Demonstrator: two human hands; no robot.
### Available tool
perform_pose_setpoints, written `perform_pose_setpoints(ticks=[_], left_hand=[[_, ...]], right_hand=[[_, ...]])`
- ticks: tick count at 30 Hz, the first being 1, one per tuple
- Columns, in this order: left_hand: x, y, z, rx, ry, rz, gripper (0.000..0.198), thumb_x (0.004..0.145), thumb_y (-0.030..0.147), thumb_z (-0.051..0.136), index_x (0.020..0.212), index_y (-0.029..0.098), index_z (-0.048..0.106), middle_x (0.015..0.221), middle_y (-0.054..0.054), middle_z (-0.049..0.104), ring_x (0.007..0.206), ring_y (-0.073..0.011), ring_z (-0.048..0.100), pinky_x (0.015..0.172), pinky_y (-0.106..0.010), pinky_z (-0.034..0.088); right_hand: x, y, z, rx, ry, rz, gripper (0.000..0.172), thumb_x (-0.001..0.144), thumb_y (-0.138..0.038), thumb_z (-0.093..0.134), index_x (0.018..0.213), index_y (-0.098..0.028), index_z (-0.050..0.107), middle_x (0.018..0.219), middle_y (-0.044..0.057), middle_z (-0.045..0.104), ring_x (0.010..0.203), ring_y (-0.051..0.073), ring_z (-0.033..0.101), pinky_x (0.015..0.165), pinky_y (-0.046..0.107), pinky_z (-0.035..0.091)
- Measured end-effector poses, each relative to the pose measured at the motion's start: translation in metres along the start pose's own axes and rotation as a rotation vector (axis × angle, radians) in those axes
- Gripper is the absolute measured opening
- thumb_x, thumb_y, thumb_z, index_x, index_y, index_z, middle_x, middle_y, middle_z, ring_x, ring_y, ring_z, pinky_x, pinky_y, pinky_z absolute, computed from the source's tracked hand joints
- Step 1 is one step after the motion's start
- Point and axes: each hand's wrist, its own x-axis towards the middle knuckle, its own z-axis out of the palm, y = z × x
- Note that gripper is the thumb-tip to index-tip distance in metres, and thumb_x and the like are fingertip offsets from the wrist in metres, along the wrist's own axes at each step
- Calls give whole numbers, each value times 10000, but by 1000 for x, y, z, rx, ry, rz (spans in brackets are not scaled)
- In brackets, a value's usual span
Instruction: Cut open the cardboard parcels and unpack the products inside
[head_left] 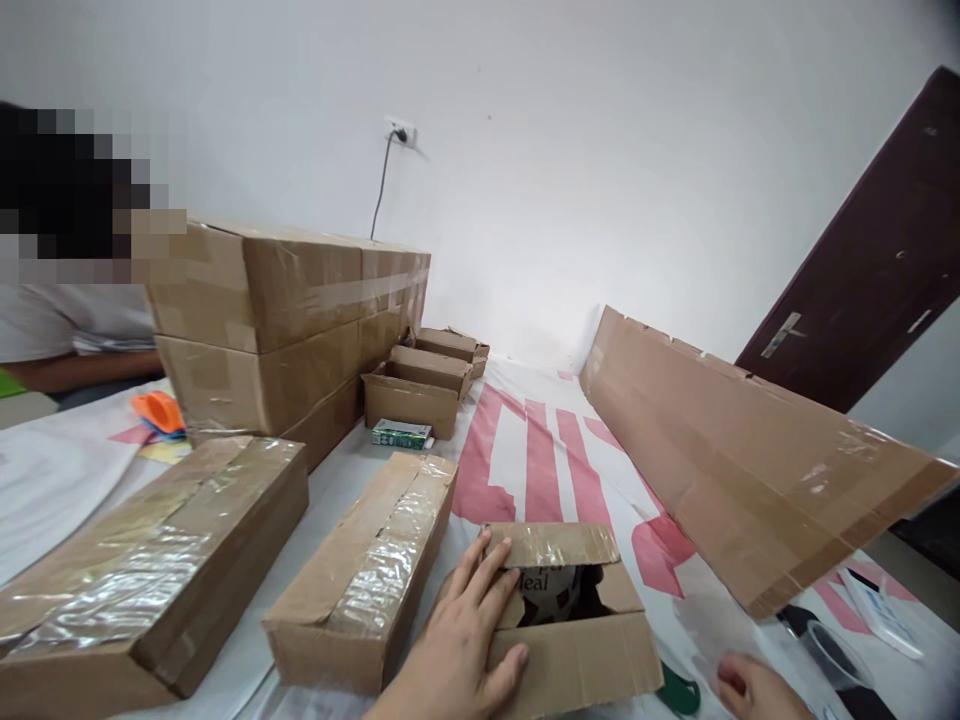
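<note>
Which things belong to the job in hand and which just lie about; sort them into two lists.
Likely part of the job:
- open cardboard box, touched by the left hand
- printed item inside it, with "Meal" legible

Apparently just lying about, untouched:
- small green carton
- orange item
- clear round plastic item

A plain indoor room is shown, apparently used as a workroom; whether it belongs to a home or an office cannot be told. The white wall [600, 150] is fitted with a socket [400, 132] at upper centre, and a dark door [862, 260] is seen at right. A cloth-covered work surface [506, 470] is lined at left with taped cardboard boxes [307, 310].
</note>
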Motion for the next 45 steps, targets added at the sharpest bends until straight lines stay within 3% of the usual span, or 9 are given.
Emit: perform_pose_setpoints(ticks=[5, 11, 15, 22, 31, 35, 38, 40, 45], left_hand=[[1, 0, 3, 3, 34, 10, 533, 782, 273, 620, 1305, 185, 573, 1529, -108, 390, 1432, -373, 275, 1091, -550, 414], [2, -1, 4, 6, 26, 6, 536, 781, 258, 609, 1309, 175, 565, 1529, -112, 389, 1436, -373, 262, 1095, -556, 407], [1, -1, 2, -12, -15, -4, 551, 787, 262, 598, 1326, 162, 545, 1543, -115, 362, 1447, -371, 234, 1098, -564, 397], [1, -2, 4, -73, -13, -11, 567, 775, 269, 613, 1324, 156, 530, 1540, -127, 362, 1456, -373, 199, 1102, -587, 376], [5, 1, -1, -81, -21, -29, 556, 763, 252, 616, 1309, 164, 550, 1531, -128, 379, 1449, -374, 220, 1102, -579, 381], [4, 1, -1, -70, -28, -19, 550, 775, 255, 604, 1312, 154, 545, 1534, -133, 371, 1453, -373, 209, 1102, -577, 382], [3, 1, -1, -63, -12, -21, 544, 769, 244, 611, 1305, 167, 548, 1534, -124, 375, 1450, -368, 222, 1096, -575, 392], [3, 2, -1, -59, -8, -26, 541, 762, 240, 617, 1296, 176, 554, 1532, -117, 381, 1448, -364, 231, 1095, -569, 398], [3, 3, -1, -59, -15, -32, 547, 759, 250, 621, 1296, 174, 554, 1532, -116, 380, 1449, -366, 229, 1098, -569, 395]], right_hand=[[20, -90, -63, 321, 160, -184, 284, 779, -521, 527, 738, -244, 576, 732, 29, 661, 718, 214, 613, 701, 316, 472], [32, -216, -89, 1125, -268, -110, 367, 696, -495, 758, 911, -228, 628, 815, -12, 626, 740, 140, 609, 781, 328, 509], [46, -260, -87, 1374, -441, -74, 326, 689, -442, 794, 827, -205, 619, 800, -15, 609, 726, 128, 588, 809, 380, 523], [70, -273, -76, 1396, -477, 11, 223, 750, -367, 727, 830, -215, 584, 776, -23, 607, 697, 132, 588, 825, 463, 538], [66, -279, -74, 1298, -452, -46, 268, 753, -435, 704, 839, -226, 560, 793, -16, 605, 712, 133, 597, 834, 451, 541], [70, -277, -63, 1097, -378, -98, 333, 688, -472, 720, 843, -233, 549, 770, -39, 586, 649, 115, 564, 680, 330, 535], [78, -273, -56, 859, -320, -117, 261, 635, -381, 743, 734, -211, 572, 593, -86, 509, 481, 75, 420, 487, 227, 389], [83, -272, -55, 703, -303, -129, 196, 624, -305, 739, 632, -191, 580, 501, -93, 469, 454, 69, 367, 466, 217, 303], [87, -278, -54, 447, -266, -161, 132, 687, -218, 670, 589, -184, 588, 464, -89, 462, 496, 87, 413, 521, 222, 300]])
